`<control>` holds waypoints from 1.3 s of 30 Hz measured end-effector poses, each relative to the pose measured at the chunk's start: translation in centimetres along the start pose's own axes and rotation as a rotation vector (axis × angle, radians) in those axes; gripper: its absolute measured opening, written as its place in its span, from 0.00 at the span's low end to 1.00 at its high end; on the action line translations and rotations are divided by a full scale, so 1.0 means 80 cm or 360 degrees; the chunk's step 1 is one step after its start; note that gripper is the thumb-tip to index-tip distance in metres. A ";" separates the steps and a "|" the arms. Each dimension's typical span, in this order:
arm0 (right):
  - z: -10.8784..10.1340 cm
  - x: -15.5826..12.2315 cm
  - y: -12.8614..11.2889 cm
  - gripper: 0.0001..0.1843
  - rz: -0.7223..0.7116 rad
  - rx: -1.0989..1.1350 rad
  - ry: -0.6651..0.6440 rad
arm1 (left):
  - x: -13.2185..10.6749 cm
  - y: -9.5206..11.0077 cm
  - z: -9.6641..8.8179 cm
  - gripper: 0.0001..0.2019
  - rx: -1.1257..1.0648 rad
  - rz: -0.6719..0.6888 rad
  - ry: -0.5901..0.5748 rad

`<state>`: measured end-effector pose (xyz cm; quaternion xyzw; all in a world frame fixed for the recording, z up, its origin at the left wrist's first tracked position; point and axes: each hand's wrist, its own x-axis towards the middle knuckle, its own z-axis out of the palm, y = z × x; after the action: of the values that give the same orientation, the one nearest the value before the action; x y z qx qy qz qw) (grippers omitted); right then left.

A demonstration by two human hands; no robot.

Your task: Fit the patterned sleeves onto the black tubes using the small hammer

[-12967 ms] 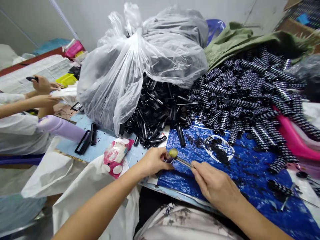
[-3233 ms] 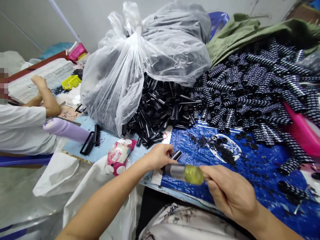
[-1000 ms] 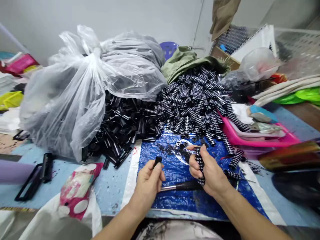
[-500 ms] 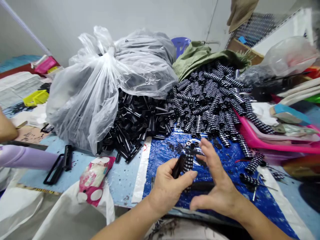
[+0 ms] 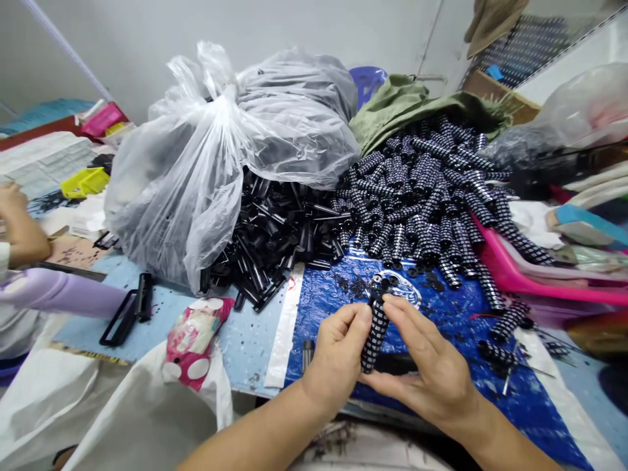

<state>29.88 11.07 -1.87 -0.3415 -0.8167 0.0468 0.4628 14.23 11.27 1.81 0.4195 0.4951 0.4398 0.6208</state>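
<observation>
— What are the person's hands doing?

— Both are closing on one patterned tube, black with rows of pale squares. The left hand is gripping it from the left side, thumb and fingers curled around it. The right hand is pinching it from the right, fingertips pressing near its top end. The tube is standing nearly upright between them, just above the blue tarp.

— Where is that in relation to the piles?

— It is being held near the front edge of the table. Behind it, a heap of patterned tubes is lying across the tarp, and to its left a heap of plain black tubes is spilling out from under a big clear plastic bag.

— Anything lying under the hands?

— A dark tool is lying on the tarp just beneath them, partly hidden. Small black caps are scattered further back.

— And off to the sides?

— A pink tray is sitting on the right, touching the patterned heap. On the left, another person's arm is showing at the edge, and a pink dotted packet is lying on the light blue surface.
</observation>
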 end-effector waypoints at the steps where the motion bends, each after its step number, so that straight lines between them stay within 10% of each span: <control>1: 0.001 -0.001 0.001 0.49 -0.0007 -0.0032 -0.0016 | 0.001 0.001 -0.003 0.19 -0.0080 -0.0047 -0.0037; 10: 0.014 -0.020 0.001 0.57 0.0193 0.0021 -0.0220 | 0.011 -0.009 -0.043 0.21 -0.0298 -0.0395 -0.0100; 16: 0.021 -0.053 0.002 0.10 0.0119 -0.0112 -0.0554 | 0.009 -0.023 -0.122 0.12 0.0781 0.0150 0.0162; 20: 0.015 -0.043 0.001 0.08 0.0234 -0.0028 -0.0391 | 0.011 -0.012 -0.155 0.09 0.1507 0.0104 -0.0033; 28: 0.033 -0.013 -0.002 0.11 0.0147 -0.0233 -0.0506 | 0.033 -0.010 -0.162 0.13 0.1399 -0.0181 -0.0257; 34: 0.026 0.006 -0.023 0.17 -0.0012 0.0251 -0.0294 | 0.052 -0.003 -0.172 0.19 0.1398 -0.0279 -0.0446; 39: 0.047 -0.015 -0.033 0.11 -0.0133 0.0057 -0.0667 | 0.058 -0.003 -0.160 0.21 0.1490 -0.0317 -0.0444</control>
<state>25.97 9.25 -3.81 -0.2818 -0.9075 0.1122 0.2905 2.26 16.77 -1.59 0.6588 0.5892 0.0486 0.4653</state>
